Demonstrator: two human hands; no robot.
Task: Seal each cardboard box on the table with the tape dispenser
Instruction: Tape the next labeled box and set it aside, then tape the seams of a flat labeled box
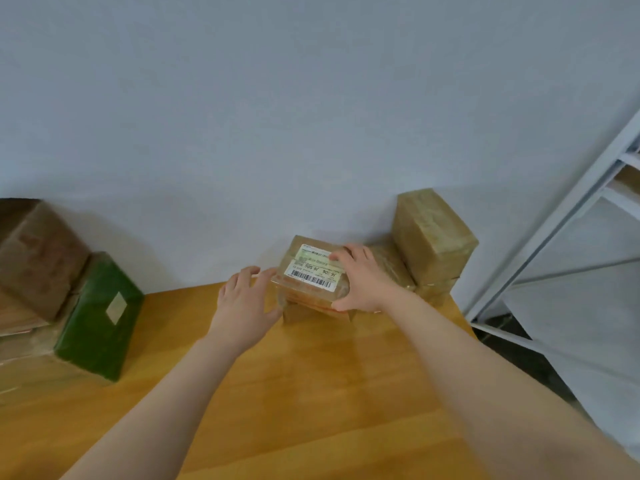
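Two bare forearms reach forward over the orange wooden surface (311,393). The left hand (244,299) is wide, with its fingers spread and relaxed, holding nothing; it sits just beside the left edge of the cardboard box (304,291), and I cannot tell whether the fingertips touch it. The right hand (363,278) grips that box from the right, fingers curled over the top and thumb at the near right corner. The box is brown and glossy, carries a white label (313,271) with a barcode on top, and rests on a smaller brown box (294,313) at the far middle of the surface. Just beyond to the right stands a stack of brown boxes (433,237); far left lie a green box (100,317) and a dark brown box (38,258), against a pale wall (311,116)
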